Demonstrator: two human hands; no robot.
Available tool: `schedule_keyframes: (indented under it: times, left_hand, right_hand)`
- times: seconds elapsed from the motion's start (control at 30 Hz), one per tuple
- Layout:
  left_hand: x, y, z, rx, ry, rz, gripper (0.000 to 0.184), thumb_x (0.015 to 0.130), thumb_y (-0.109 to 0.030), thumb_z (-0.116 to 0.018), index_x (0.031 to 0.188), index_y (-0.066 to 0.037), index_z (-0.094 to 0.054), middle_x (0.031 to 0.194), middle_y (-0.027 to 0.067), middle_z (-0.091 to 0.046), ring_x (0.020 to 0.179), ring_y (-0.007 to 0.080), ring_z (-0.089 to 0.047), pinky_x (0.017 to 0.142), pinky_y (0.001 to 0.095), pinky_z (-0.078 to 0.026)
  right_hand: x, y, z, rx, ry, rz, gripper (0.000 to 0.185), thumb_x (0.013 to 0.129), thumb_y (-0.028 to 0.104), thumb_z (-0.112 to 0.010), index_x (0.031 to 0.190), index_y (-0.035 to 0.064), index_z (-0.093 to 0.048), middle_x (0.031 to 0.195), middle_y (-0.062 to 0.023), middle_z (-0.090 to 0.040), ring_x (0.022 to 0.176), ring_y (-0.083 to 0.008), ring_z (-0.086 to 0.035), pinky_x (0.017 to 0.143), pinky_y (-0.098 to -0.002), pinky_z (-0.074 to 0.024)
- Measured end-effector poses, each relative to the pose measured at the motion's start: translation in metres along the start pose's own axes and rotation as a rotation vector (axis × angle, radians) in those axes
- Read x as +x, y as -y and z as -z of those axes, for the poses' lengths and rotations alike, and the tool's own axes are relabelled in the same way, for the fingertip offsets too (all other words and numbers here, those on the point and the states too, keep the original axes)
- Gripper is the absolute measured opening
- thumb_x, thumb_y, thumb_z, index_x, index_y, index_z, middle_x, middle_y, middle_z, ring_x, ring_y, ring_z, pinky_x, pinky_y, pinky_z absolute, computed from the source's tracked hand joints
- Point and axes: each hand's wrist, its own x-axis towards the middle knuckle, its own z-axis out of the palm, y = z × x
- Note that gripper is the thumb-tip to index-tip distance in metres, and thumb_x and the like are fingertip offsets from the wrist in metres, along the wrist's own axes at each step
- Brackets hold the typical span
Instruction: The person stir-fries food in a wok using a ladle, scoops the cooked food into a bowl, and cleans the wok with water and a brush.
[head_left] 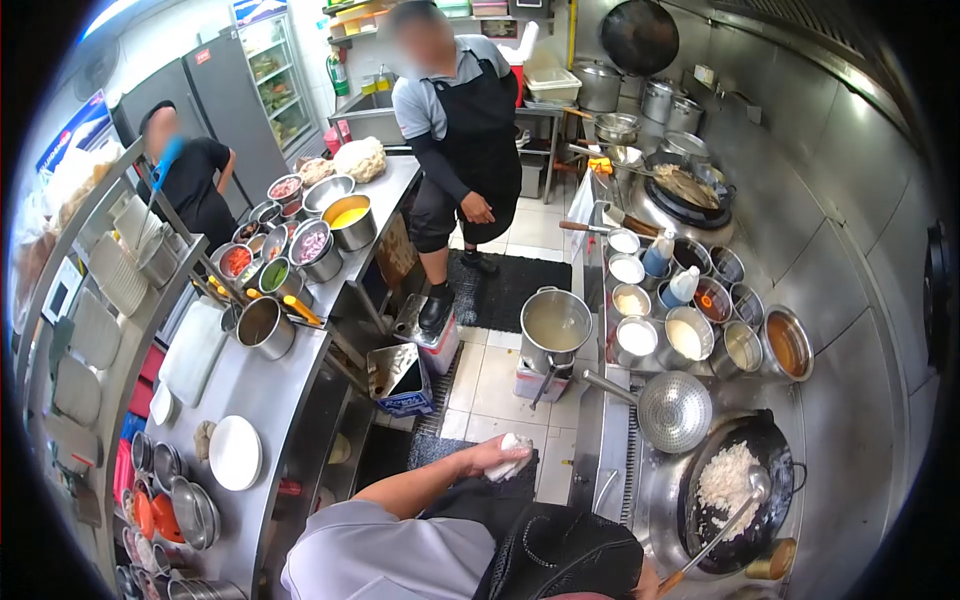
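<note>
My left hand (pixel 484 456) reaches out over the floor, its fingers closed round a crumpled white cloth (pixel 512 458). At the bottom edge, only a sliver of my right hand (pixel 648 583) shows beside the wooden end of a wok ladle (pixel 735 515), and it appears to grip that handle. The ladle's bowl rests among white rice (pixel 727 478) in a black wok (pixel 700 540) on the stove. A large perforated strainer (pixel 674 412) lies just beyond the wok. My dark cap or apron hides most of the right hand.
Seasoning containers (pixel 637 338) line the stove. A tall pot (pixel 556 322) stands in the aisle. A co-worker (pixel 465 130) stands ahead, one foot on a box; another person (pixel 190 170) is far left. The left counter (pixel 300 365) holds ingredient pots and a white plate (pixel 235 452).
</note>
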Motion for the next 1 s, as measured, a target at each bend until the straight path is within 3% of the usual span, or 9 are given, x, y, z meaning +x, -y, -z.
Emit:
schedule_keyframes:
  times: [0.07,0.13,0.33,0.4,0.6,0.77,0.87,0.93,1.0]
  left_hand:
    - [0.003,-0.001,0.006,-0.036,0.001,0.012,0.034,0.093,-0.035,-0.068,0.115,-0.010,-0.058,0.090,-0.0011,-0.063,0.075,0.0089,-0.059,0.065,0.0266,-0.049]
    - [0.016,0.002,0.017,-0.054,0.074,0.013,0.044,0.093,-0.034,-0.068,0.127,-0.011,-0.051,0.096,-0.0004,-0.061,0.078,0.0088,-0.059,0.064,0.0261,-0.052]
    - [0.020,-0.018,0.026,-0.129,0.072,-0.025,0.042,0.094,-0.035,-0.068,0.124,-0.010,-0.054,0.096,0.0011,-0.063,0.076,0.0108,-0.061,0.061,0.0268,-0.052]
    - [0.021,-0.024,0.031,-0.149,0.114,-0.020,0.041,0.094,-0.035,-0.067,0.122,-0.009,-0.055,0.095,0.0018,-0.063,0.074,0.0119,-0.062,0.059,0.0273,-0.052]
    - [0.015,-0.051,0.047,-0.164,0.073,-0.094,0.041,0.093,-0.036,-0.068,0.121,-0.009,-0.054,0.092,0.0018,-0.063,0.070,0.0122,-0.062,0.059,0.0291,-0.053]
    - [0.000,-0.053,0.062,-0.183,-0.009,-0.117,0.036,0.094,-0.035,-0.066,0.118,-0.010,-0.054,0.091,0.0022,-0.062,0.070,0.0134,-0.062,0.058,0.0304,-0.054]
    - [-0.007,-0.043,0.073,-0.252,0.037,-0.071,0.033,0.096,-0.034,-0.063,0.116,-0.009,-0.054,0.092,0.0052,-0.061,0.078,0.0195,-0.066,0.067,0.0357,-0.059]
    - [-0.011,-0.040,0.075,-0.257,-0.016,-0.060,0.035,0.096,-0.035,-0.063,0.118,-0.010,-0.052,0.096,0.0066,-0.060,0.082,0.0209,-0.066,0.069,0.0364,-0.060]
    - [-0.012,-0.043,0.074,-0.255,-0.029,-0.070,0.037,0.096,-0.035,-0.063,0.120,-0.010,-0.050,0.099,0.0072,-0.060,0.085,0.0215,-0.066,0.071,0.0367,-0.060]
  right_hand:
    - [0.017,0.014,0.001,-0.014,0.042,0.012,0.039,0.080,0.008,-0.074,0.116,-0.0015,-0.064,0.102,-0.0132,-0.070,0.088,-0.0269,-0.067,0.080,-0.0342,-0.0524]
    - [0.042,0.030,0.003,-0.037,0.089,0.042,0.039,0.080,0.009,-0.074,0.116,-0.0017,-0.064,0.103,-0.0134,-0.070,0.089,-0.0277,-0.068,0.080,-0.0346,-0.0525]
    - [0.108,0.093,-0.011,-0.108,0.215,0.118,0.038,0.079,0.009,-0.074,0.115,-0.0020,-0.064,0.107,-0.0140,-0.070,0.092,-0.0298,-0.068,0.081,-0.0355,-0.0529]
    - [0.143,0.133,-0.025,-0.141,0.389,0.193,0.039,0.083,0.008,-0.073,0.118,-0.0038,-0.061,0.105,-0.0112,-0.070,0.090,-0.0189,-0.066,0.083,-0.0290,-0.0511]
    - [0.214,0.182,-0.059,-0.231,0.705,0.278,0.040,0.084,0.008,-0.071,0.122,-0.0033,-0.059,0.108,-0.0126,-0.069,0.097,-0.0197,-0.067,0.085,-0.0320,-0.0516]
    - [0.208,0.168,-0.059,-0.236,0.588,0.381,0.042,0.085,0.006,-0.070,0.124,-0.0030,-0.058,0.111,-0.0142,-0.069,0.098,-0.0224,-0.067,0.085,-0.0326,-0.0515]
    - [0.197,0.146,-0.049,-0.214,0.498,0.219,0.041,0.087,0.007,-0.070,0.125,-0.0008,-0.059,0.107,-0.0106,-0.070,0.092,-0.0179,-0.066,0.082,-0.0295,-0.0514]
    - [0.193,0.140,-0.043,-0.130,0.285,0.011,0.040,0.089,0.009,-0.070,0.127,0.0022,-0.060,0.100,-0.0050,-0.069,0.087,-0.0106,-0.064,0.078,-0.0247,-0.0501]
    - [0.196,0.112,-0.035,-0.028,0.191,0.010,0.035,0.092,0.011,-0.069,0.125,0.0033,-0.062,0.094,-0.0008,-0.067,0.082,-0.0047,-0.060,0.073,-0.0206,-0.0483]
